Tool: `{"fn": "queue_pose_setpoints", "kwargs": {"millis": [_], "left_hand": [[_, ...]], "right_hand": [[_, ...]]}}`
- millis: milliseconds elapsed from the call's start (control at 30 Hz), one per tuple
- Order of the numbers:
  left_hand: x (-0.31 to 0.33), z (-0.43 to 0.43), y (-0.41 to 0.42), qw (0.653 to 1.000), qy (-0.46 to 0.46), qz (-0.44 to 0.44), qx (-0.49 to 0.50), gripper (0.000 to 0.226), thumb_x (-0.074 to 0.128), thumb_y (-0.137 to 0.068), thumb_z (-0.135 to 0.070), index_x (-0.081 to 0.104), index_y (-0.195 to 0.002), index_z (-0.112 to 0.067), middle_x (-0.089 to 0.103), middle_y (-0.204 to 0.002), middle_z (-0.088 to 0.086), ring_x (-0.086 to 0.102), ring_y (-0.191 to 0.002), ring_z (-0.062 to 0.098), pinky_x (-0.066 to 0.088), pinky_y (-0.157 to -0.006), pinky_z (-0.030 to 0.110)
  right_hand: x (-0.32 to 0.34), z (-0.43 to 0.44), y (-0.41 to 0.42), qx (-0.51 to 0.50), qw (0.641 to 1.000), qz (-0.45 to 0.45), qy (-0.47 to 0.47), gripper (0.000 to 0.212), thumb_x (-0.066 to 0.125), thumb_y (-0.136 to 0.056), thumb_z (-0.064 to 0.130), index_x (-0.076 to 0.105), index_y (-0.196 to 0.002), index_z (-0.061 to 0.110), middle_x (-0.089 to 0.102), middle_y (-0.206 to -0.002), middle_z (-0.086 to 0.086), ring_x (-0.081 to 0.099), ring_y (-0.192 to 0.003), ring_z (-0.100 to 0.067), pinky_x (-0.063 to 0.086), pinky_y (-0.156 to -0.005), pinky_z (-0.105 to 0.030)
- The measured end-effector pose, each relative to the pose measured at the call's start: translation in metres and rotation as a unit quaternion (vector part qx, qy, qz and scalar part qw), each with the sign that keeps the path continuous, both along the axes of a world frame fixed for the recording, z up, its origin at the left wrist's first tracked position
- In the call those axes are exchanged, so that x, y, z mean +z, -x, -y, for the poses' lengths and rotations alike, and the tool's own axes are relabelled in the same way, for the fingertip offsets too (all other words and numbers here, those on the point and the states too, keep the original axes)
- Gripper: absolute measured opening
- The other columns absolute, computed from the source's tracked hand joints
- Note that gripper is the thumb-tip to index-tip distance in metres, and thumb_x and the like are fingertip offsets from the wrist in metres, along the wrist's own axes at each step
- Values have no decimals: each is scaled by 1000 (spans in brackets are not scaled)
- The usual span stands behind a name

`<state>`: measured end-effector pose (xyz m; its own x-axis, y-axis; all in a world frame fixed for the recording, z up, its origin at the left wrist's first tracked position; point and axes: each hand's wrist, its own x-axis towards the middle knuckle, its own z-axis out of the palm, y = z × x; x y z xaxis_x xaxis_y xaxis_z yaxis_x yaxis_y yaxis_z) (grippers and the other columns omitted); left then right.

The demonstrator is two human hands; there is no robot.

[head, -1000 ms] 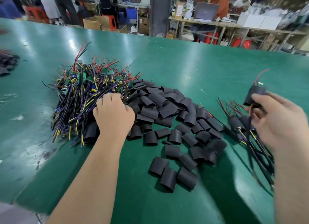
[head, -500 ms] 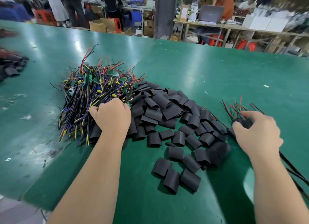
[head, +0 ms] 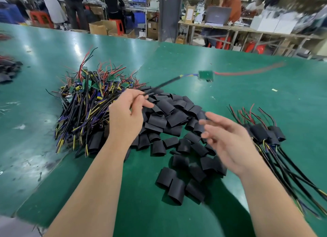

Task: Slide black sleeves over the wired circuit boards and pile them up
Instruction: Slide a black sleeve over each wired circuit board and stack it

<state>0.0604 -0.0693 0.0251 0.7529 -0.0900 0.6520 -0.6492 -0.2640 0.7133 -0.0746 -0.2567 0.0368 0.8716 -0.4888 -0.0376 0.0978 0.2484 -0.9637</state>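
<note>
Left hand [head: 125, 116] pinches the black cable [head: 162, 85] of one wired circuit board [head: 205, 76]. The board is lifted in the air above the green table [head: 221, 59], with its red wire [head: 247, 71] motion-blurred out to the right. Right hand [head: 228, 141] is released, fingers loose, holding nothing, over the heap of loose black sleeves [head: 169, 119]. The unsleeved board pile [head: 85, 102] is just left of the heap. The sleeved boards pile [head: 263, 133] lies on the right, cables trailing toward the near edge.
</note>
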Motion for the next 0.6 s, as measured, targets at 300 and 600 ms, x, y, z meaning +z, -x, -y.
{"fn": "queue_pose_setpoints", "kwargs": {"millis": [300,600], "left_hand": [[-5,2,5,992,-121,7,-32,21,45,-95,-16,61,-82,-18,67,-69,-16,61,-73,-9,46,-75,23],[5,10,23,963,-228,78,121,22,48,-95,-40,67,-88,-33,65,-89,-16,54,-90,12,16,-79,30]], "right_hand": [[2,10,1,-44,981,181,-54,26,65,-69,3,72,-90,16,73,-80,-2,69,-70,-14,51,-60,-16],[-4,-6,-6,-42,998,25,-45,16,64,-86,15,59,-72,10,67,-60,-8,67,-53,-15,47,-45,-17]]}}
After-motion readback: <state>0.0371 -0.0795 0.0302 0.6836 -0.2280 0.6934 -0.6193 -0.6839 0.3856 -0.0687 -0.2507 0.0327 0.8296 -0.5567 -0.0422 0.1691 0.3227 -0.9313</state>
